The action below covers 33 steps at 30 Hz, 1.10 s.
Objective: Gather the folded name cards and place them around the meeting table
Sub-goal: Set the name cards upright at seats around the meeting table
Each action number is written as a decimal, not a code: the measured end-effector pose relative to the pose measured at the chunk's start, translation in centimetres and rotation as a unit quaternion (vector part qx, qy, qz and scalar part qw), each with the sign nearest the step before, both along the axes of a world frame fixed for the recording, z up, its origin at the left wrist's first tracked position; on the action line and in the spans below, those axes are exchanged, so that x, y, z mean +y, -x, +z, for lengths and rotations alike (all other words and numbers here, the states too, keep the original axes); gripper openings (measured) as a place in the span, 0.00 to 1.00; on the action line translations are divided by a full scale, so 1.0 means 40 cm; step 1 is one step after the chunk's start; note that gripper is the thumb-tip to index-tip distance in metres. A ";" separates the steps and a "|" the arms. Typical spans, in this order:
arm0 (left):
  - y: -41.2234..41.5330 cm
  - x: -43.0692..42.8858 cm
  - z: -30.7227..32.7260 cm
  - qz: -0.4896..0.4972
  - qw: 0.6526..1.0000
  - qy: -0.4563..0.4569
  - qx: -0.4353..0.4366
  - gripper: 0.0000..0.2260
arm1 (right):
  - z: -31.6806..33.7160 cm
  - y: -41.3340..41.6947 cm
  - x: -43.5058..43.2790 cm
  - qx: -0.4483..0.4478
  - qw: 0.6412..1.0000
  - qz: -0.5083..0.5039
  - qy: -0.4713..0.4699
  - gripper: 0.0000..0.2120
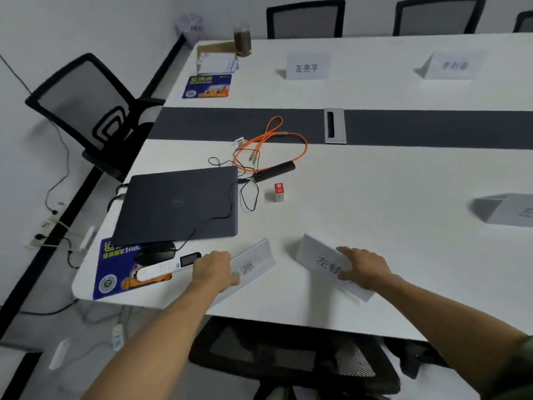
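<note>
Left hand grips the left card, right hand the right card; lefty could easily bump the scanner at its 9 o'clock.

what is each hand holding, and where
Left hand grips the left card by its near end; right hand holds the right card likewise.

Five white folded name cards, black characters. Near-left card is tilted, its end gripped by the left hand. Near-right card is tilted, held by the right hand. Far-left card and far-right card stand upright, well apart. Right-edge card stands tent-wise, blurred.
</note>
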State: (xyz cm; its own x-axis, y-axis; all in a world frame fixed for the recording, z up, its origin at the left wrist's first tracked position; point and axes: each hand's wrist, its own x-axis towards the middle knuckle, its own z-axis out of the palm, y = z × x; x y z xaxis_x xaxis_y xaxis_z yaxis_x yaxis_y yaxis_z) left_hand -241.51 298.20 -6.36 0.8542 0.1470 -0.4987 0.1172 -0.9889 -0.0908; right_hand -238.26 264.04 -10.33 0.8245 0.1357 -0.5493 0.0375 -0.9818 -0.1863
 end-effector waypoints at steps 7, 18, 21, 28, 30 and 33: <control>-0.087 0.072 -0.060 -0.055 0.998 -0.003 0.020 0.20 | -0.028 -0.024 0.094 0.000 0.999 -0.045 -0.006 0.34; -0.136 0.113 -0.094 -0.117 0.993 0.030 0.015 0.20 | 0.001 -0.004 0.111 -0.021 0.995 -0.098 0.011 0.34; -0.156 0.086 -0.071 -0.138 0.989 0.051 -0.013 0.20 | 0.011 0.010 0.096 -0.020 0.993 -0.113 0.020 0.34; -0.209 -0.022 -0.017 -0.225 0.964 0.103 -0.097 0.14 | -0.001 0.006 0.113 -0.007 0.993 -0.115 0.012 0.31; -0.219 -0.053 -0.011 -0.243 0.958 0.116 -0.099 0.15 | -0.005 0.004 0.116 -0.005 0.993 -0.115 0.003 0.31; -0.235 -0.097 -0.014 -0.248 0.954 0.149 -0.086 0.17 | 0.007 0.014 0.097 -0.006 0.989 -0.145 -0.033 0.33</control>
State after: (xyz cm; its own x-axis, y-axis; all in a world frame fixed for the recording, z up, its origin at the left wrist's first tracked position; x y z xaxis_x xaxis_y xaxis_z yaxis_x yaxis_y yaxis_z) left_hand -232.11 294.32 -6.93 0.8549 -0.4216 -0.3024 -0.3829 -0.9060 0.1806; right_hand -238.82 267.92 -10.04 0.8404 -0.0725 -0.5371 -0.2412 -0.9375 -0.2508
